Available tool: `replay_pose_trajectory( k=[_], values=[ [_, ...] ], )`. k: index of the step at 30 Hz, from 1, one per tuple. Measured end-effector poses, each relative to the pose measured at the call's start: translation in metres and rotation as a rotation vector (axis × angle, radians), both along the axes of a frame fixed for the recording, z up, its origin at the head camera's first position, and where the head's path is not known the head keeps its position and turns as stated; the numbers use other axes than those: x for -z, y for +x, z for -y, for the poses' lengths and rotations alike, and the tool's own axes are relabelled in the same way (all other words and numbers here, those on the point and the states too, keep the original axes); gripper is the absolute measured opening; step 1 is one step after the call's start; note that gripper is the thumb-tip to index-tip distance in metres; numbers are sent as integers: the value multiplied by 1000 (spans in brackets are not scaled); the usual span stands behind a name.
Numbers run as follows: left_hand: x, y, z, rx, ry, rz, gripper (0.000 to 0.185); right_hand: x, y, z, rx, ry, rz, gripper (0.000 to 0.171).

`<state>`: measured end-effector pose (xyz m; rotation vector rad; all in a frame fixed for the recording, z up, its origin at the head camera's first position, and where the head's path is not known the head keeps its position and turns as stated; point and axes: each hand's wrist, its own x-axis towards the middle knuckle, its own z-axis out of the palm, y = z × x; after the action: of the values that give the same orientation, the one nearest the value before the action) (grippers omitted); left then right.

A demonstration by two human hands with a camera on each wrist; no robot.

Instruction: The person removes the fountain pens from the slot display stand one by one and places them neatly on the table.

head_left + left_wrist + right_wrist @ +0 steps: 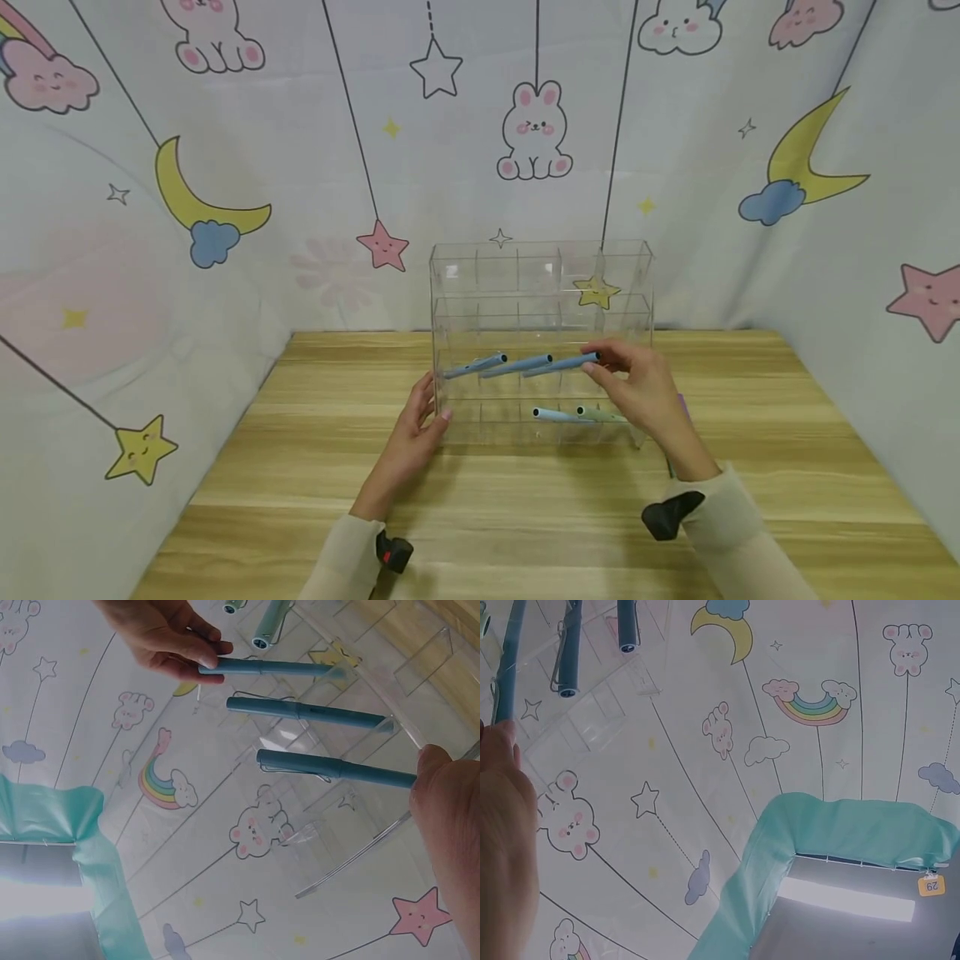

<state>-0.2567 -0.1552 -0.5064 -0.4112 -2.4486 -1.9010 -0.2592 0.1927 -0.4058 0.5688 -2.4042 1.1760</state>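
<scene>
A clear acrylic rack (pixel 542 275) with tiers of slots stands on the wooden table (pixel 525 517). Three blue pens lie slanted in one tier: left pen (pixel 474 365), middle pen (pixel 516 365) and right pen (pixel 561 363). My right hand (pixel 637 385) pinches the end of the right pen (pixel 270 667) at its slot. My left hand (pixel 420 425) rests with straight fingers against the rack's lower left edge (pixel 390 825). In the tier below lie a light blue pen (pixel 553 414) and a green pen (pixel 600 413), partly hidden by my right hand.
Cartoon-printed cloth walls (pixel 225 208) enclose the table on the left, back and right. A purple object (pixel 684 407) peeks out behind my right hand. Bare tabletop stretches in front of the rack.
</scene>
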Motion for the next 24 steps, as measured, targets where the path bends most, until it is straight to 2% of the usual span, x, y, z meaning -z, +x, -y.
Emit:
replay_pose_trajectory(
  k=[9, 13, 19, 24],
  values=[
    [1, -1, 0, 10, 0, -36, 67, -6, 4, -6, 42, -51, -61, 21],
    [1, -1, 1, 11, 3, -38, 67, -14, 10, -11, 69, -73, -56, 23],
    [1, 0, 1, 3, -5, -22, 67, -28, 19, -21, 111, -147, -33, 25],
    [1, 1, 1, 4, -2, -12, 67, -51, 34, -27, 158, -193, -102, 23]
  ],
)
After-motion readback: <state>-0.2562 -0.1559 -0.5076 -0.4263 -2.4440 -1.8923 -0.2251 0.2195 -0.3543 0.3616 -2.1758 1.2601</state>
